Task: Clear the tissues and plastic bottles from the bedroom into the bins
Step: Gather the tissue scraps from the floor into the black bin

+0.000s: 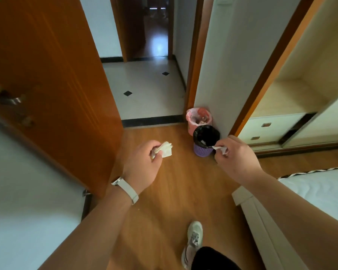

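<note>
Tissues are held in both hands. A folded white tissue (165, 150) is gripped by the curled fingers and thumb of the left hand (144, 162), out at 9 o'clock from the purple bin (203, 152) and well apart from it. A smaller crumpled tissue (221, 149) is pinched between thumb and fingertips of the right hand (235, 152), at the bin's 4 o'clock edge. Its tip is seen just at the rim, though the height above it cannot be told. The purple bin is lined in black, and a white scrap is seen inside. A pink bin (191, 124) is set just beside it at 11 o'clock. Both are placed against the white wall corner (213, 84) on the wooden floor (174, 191). An orange door (47, 75) is seen at 9 o'clock and a bed (320, 191) at 4 o'clock.
</note>
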`<state>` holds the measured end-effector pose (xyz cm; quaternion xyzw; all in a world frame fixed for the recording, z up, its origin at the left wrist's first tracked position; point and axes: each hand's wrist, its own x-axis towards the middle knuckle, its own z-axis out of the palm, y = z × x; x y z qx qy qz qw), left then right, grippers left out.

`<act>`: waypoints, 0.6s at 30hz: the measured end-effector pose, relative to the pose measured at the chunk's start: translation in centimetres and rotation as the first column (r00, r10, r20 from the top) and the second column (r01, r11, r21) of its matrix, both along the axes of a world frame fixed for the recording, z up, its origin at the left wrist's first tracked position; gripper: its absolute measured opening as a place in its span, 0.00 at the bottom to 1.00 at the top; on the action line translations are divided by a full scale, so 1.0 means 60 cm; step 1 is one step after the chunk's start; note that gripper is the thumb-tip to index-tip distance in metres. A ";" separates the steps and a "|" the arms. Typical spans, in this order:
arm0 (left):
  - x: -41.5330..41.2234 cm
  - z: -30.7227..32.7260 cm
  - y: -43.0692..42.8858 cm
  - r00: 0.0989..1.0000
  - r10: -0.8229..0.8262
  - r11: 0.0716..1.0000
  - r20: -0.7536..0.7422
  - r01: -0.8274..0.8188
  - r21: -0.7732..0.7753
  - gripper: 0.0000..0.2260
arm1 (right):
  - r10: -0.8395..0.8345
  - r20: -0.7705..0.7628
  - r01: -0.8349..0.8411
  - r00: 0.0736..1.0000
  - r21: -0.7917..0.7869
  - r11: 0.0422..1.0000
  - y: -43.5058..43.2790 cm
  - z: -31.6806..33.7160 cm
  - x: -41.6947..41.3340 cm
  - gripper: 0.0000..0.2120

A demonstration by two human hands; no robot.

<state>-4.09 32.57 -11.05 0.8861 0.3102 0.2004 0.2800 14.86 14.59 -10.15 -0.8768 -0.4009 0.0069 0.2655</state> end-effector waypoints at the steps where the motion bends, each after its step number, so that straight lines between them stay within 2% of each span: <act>1: 0.021 -0.002 0.008 1.000 -0.008 1.000 -0.010 0.008 -0.009 0.13 | -0.009 -0.004 0.009 1.000 0.004 1.000 0.004 -0.009 0.014 0.08; 6: 0.139 -0.015 0.063 0.997 -0.053 0.998 -0.051 0.052 -0.016 0.14 | -0.037 -0.043 0.038 0.998 0.030 0.999 0.051 -0.045 0.109 0.07; 14: 0.360 -0.003 0.162 0.986 -0.125 0.992 -0.110 0.128 0.017 0.13 | -0.096 -0.127 0.107 0.987 0.084 0.991 0.151 -0.054 0.308 0.11; 18: 0.466 0.002 0.206 0.984 -0.140 0.989 -0.110 0.144 0.029 0.13 | -0.119 -0.142 0.127 0.983 0.048 0.991 0.179 -0.054 0.418 0.10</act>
